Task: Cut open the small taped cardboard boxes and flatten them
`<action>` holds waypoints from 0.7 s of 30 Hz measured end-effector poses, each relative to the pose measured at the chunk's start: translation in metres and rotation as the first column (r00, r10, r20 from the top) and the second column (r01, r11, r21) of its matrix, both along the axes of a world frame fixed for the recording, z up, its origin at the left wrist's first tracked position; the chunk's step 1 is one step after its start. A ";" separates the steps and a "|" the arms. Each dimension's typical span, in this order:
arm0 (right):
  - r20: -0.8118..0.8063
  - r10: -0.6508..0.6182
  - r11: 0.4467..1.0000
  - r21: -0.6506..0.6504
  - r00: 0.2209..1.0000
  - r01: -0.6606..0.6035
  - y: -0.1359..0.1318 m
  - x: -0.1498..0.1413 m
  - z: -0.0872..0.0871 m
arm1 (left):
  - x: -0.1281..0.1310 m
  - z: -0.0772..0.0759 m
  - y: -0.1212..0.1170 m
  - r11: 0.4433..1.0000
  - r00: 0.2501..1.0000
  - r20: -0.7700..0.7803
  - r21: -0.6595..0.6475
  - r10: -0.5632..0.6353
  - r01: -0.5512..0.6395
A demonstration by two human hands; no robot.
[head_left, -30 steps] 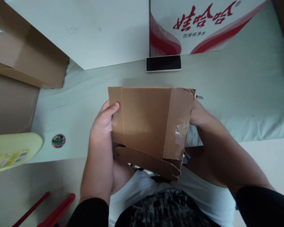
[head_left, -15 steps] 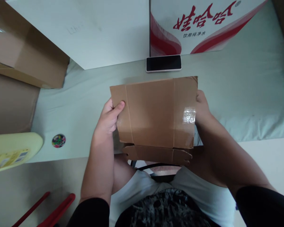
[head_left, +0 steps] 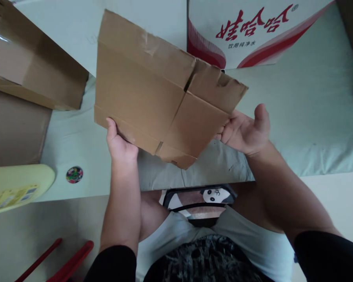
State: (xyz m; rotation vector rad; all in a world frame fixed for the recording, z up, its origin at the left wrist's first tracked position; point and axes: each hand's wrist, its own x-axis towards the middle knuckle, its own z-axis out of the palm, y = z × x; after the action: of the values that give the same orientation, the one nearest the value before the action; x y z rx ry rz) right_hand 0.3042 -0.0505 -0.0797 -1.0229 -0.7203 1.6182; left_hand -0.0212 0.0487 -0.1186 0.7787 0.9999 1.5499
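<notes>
A creased brown cardboard box, folded flat (head_left: 141,82), is tilted in the air above the green cloth (head_left: 285,117). Its flaps and slots show along the upper right and lower edges. My left hand (head_left: 120,143) grips its lower left edge, thumb on the near face and the other fingers hidden behind. At the right corner, my right hand (head_left: 247,127) is palm up with the thumb spread away. The fingertips of that hand pass under the cardboard, touching or supporting it from below.
Behind stand a large white carton (head_left: 61,23) and a red-and-white printed carton (head_left: 259,43). Brown boxes (head_left: 55,70) fill the left side. A pale yellow bottle (head_left: 20,186) and a round colourful disc (head_left: 74,174) lie at the left; a panda-printed seat (head_left: 213,196) shows between the legs.
The cardboard has swung up and left, turned to another face, and opened out wider, covering the phone behind it. My right hand has turned palm up; my left has shifted left.
</notes>
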 end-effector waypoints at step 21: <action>0.420 -0.790 0.611 0.479 0.447 0.630 -0.080 0.021 0.063 | 0.007 0.017 -0.021 0.972 0.968 0.218 -0.170 -0.125 0.164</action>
State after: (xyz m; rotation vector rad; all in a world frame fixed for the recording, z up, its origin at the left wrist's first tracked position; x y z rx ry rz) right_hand 0.3256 -0.1306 -0.0165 -1.4150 -0.7219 0.3935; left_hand -0.0141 0.0272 -0.1012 0.5361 0.8994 1.3575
